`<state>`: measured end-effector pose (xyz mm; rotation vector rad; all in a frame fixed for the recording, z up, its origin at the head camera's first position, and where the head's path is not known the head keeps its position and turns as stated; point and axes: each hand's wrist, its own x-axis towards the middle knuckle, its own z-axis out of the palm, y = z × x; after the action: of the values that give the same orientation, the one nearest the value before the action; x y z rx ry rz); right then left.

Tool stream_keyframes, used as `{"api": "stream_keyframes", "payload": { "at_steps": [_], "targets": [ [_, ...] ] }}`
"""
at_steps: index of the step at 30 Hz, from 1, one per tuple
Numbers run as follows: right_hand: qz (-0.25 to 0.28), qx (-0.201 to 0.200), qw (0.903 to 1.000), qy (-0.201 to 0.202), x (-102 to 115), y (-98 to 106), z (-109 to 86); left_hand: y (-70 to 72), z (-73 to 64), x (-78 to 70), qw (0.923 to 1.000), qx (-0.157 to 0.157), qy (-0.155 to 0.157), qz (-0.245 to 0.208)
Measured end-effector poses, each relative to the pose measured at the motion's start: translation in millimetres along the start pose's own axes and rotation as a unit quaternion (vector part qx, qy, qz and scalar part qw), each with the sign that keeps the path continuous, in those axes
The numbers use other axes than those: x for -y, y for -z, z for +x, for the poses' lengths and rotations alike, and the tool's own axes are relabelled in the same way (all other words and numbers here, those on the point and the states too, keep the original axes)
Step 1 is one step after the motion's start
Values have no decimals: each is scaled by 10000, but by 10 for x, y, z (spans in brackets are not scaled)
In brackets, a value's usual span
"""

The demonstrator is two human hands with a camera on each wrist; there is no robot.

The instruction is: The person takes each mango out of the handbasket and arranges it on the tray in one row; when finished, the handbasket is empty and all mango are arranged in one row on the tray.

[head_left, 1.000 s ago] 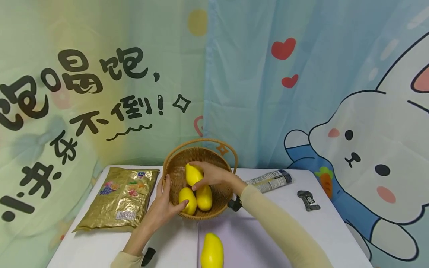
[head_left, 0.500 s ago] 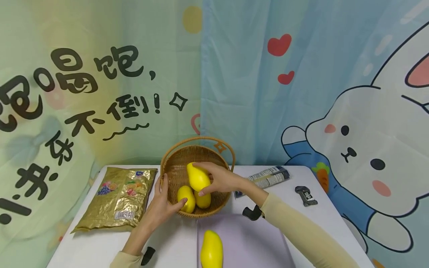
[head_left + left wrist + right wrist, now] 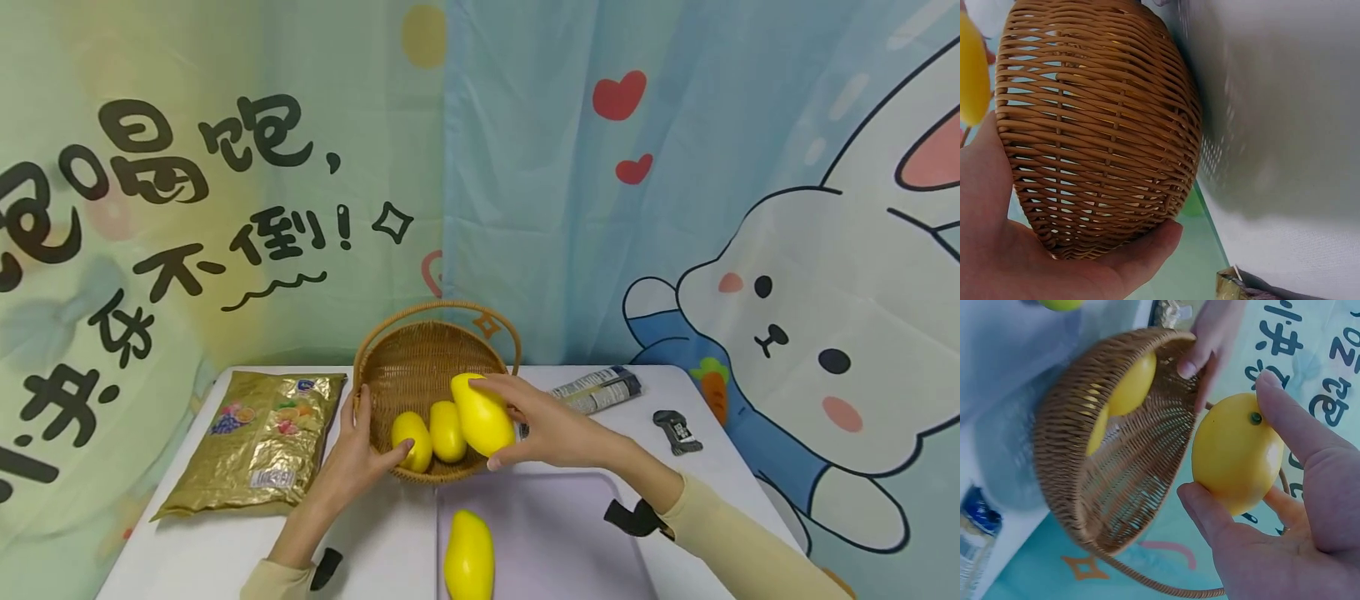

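Note:
A brown wicker basket (image 3: pixel 405 358) with a hooped handle tilts toward me at the back of the table. My left hand (image 3: pixel 358 457) grips its left side, thumb over the rim; in the left wrist view the fingers wrap the woven wall (image 3: pixel 1104 131). Two yellow mangoes, a left mango (image 3: pixel 412 442) and a middle mango (image 3: pixel 447 432), lie inside. My right hand (image 3: pixel 551 423) holds another mango (image 3: pixel 482 417) at the basket's right rim, pinched between thumb and fingers (image 3: pixel 1207 512). One more mango (image 3: pixel 469 557) rests on a pale purple board in front.
A gold foil bag (image 3: pixel 262 442) with fruit pictures lies left of the basket. Behind my right hand is a silver-grey packet (image 3: pixel 600 389), with a small black wrapped piece (image 3: pixel 677 432) further right. The pale purple board (image 3: pixel 555 533) covers the table's front middle. A printed curtain hangs behind.
My right hand has lifted a mango from the basket's middle and carried it right, to the rim. The left hand keeps its grip on the basket. The head view has shifted slightly.

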<state>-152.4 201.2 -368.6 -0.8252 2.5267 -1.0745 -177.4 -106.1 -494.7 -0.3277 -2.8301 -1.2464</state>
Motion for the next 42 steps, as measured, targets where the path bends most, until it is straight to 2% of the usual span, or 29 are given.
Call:
{"api": "stream_keyframes", "payload": {
  "at_steps": [4, 9, 19, 29, 33, 42],
  "targets": [
    [-95, -147, 9997, -157, -40, -42, -200, 17, 15, 8, 10000, -15, -4, -2],
    [47, -436, 9986, -302, -99, -131, -419, 13, -8, 24, 9999, 62, 90, -54],
    [251, -1018, 9929, -563, -190, -367, -734, -8, -25, 42, 9998, 122, 117, -54],
    [642, -1645, 9803, -883, -445, -791, -956, 5, -15, 26, 9999, 52, 137, -50],
    [801, -1519, 9803, -976, -552, -966, -994, 7, -14, 25, 9999, 54, 152, -55],
    [1050, -746, 9850, -1146, -742, -1214, -1058, -2, -1, -1, 9999, 43, 128, -2]
  ]
}}
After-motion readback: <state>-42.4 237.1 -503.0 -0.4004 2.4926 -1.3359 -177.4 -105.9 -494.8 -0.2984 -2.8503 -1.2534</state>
